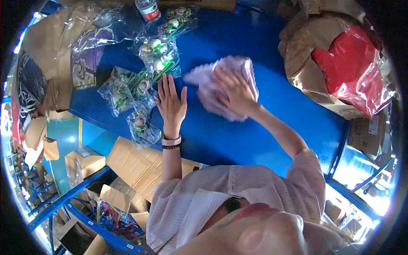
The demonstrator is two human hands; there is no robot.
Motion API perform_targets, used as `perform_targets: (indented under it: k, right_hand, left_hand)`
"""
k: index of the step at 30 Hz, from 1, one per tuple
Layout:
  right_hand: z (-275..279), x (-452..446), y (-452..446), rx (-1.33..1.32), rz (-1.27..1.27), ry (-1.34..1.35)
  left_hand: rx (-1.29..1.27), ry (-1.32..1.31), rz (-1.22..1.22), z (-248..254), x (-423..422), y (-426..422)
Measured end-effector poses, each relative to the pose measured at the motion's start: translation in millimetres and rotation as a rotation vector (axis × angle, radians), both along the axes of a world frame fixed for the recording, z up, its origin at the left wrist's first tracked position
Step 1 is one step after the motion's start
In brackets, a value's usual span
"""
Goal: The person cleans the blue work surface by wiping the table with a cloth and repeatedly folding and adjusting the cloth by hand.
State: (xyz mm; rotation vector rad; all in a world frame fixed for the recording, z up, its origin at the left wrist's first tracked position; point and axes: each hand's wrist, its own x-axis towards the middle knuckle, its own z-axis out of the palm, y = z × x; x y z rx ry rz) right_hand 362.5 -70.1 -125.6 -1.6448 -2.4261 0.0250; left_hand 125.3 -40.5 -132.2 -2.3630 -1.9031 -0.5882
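My right hand (233,91) lies on a crumpled pale pink cloth (246,68) on the blue table (204,146); hand and cloth are slightly blurred, and the fingers look spread over the fabric. My left hand (172,104) is flat with its fingers stretched out, holding nothing. Beside its fingertips, clear plastic bags with green and white items (161,63) form a loose pile. More such bags (119,95) lie to the left of this hand, one of them (142,127) at the table's front edge.
A bottle with a red label (149,12) stands at the back. Brown paper around a red plastic-wrapped bundle (350,63) is at the right. Purple printed packets (85,70) lie at the left. Cardboard boxes (136,163) and a blue rail (70,193) are below the table.
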Motion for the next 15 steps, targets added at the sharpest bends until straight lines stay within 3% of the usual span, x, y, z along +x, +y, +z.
perform_targets:
  k: [3,5,6,7,9,10,12,13,15]
  right_hand:
    - [6.6,12.8,-46.4,-0.175,0.191,0.066]
    - [12.5,24.2,-55.2,0.003,0.170,0.003]
    - [9.2,37.1,-39.7,-0.213,0.035,-0.017]
    - [7.2,47.6,-18.1,-0.213,0.041,-0.013]
    - [0.5,77.4,41.4,0.042,-0.456,0.351]
    - [-34.5,103.7,83.9,0.433,-0.444,-0.071]
    - [-1.0,104.8,134.1,0.107,-0.563,-0.679]
    - [-15.3,114.3,168.7,0.283,-0.653,-0.320]
    - [-25.5,121.3,205.9,0.238,-0.706,0.081]
  left_hand:
    - [-0.004,0.004,-0.008,1.0,1.9,1.7]
    - [0.006,0.006,-0.008,4.1,-1.7,1.2]
    - [0.004,0.007,0.000,3.9,-3.9,1.9]
    - [0.005,0.007,0.000,4.1,-6.2,1.9]
    - [0.015,0.011,-0.003,3.8,-4.9,1.2]
    - [0.021,0.012,-0.006,3.8,-3.6,1.1]
    - [0.022,0.035,0.003,2.6,-0.9,2.0]
    - [0.018,0.055,0.010,1.7,-0.5,2.8]
    - [0.004,0.096,0.022,1.4,-4.3,3.2]
